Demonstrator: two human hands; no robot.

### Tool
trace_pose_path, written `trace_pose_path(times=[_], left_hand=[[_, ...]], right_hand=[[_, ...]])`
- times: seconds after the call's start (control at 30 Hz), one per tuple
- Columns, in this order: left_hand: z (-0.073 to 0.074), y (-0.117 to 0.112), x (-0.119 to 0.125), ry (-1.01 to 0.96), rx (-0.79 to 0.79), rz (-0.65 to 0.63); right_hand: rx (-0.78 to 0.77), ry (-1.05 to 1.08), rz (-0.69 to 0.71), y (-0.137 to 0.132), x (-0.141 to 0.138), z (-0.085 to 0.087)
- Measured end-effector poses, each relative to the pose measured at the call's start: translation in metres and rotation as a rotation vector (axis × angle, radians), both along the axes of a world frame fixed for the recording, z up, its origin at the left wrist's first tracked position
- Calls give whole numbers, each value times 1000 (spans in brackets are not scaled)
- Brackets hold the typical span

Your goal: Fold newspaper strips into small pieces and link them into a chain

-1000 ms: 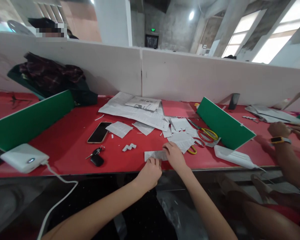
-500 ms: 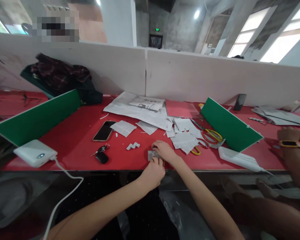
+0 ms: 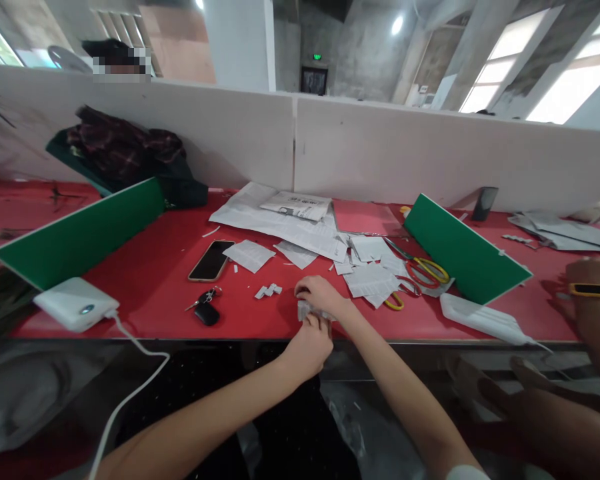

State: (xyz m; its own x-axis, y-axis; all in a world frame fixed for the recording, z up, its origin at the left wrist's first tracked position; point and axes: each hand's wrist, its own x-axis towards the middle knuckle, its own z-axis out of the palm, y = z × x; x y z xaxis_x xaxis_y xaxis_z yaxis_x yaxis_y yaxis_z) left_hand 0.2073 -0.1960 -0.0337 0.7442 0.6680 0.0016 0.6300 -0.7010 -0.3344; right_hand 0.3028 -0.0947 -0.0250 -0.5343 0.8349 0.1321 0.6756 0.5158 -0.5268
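My right hand (image 3: 319, 294) lies curled over a small folded paper strip (image 3: 305, 311) at the near edge of the red table (image 3: 145, 287), fingers pressing it down from above. My left hand (image 3: 309, 345) meets it from below the edge, fingertips pinching the strip's near side. Most of the strip is hidden between both hands. A small folded paper piece (image 3: 267, 291) lies just left; scissors (image 3: 420, 270) lie to the right, apart.

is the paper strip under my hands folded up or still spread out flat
Folded up: the paper strip shows only as a small bunched wad between the left hand and right hand.
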Motion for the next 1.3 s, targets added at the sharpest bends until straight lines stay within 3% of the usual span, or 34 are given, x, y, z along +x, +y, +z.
trace_pose_path(times=[0.17, 0.33, 0.57, 0.8, 0.97, 1.13, 1.3], left_hand=[[1, 0, 1, 28, -2, 9], [7, -1, 2, -12, -44, 24], [20, 8, -2, -194, -211, 103], [33, 45, -13, -362, -343, 321], [34, 77, -29, -376, -284, 406], [35, 92, -43, -432, -550, 320], [32, 94, -50, -488, -601, 252]], right_hand=[[-21, 11, 20, -6, 4, 3], [26, 21, -102, -9, 6, -3], [55, 12, -242, -29, 66, -6], [85, 51, -135, -37, 85, -11], [91, 61, -136, -37, 84, -13], [109, 120, -239, -44, 84, -22], [134, 149, -260, -47, 82, -27]])
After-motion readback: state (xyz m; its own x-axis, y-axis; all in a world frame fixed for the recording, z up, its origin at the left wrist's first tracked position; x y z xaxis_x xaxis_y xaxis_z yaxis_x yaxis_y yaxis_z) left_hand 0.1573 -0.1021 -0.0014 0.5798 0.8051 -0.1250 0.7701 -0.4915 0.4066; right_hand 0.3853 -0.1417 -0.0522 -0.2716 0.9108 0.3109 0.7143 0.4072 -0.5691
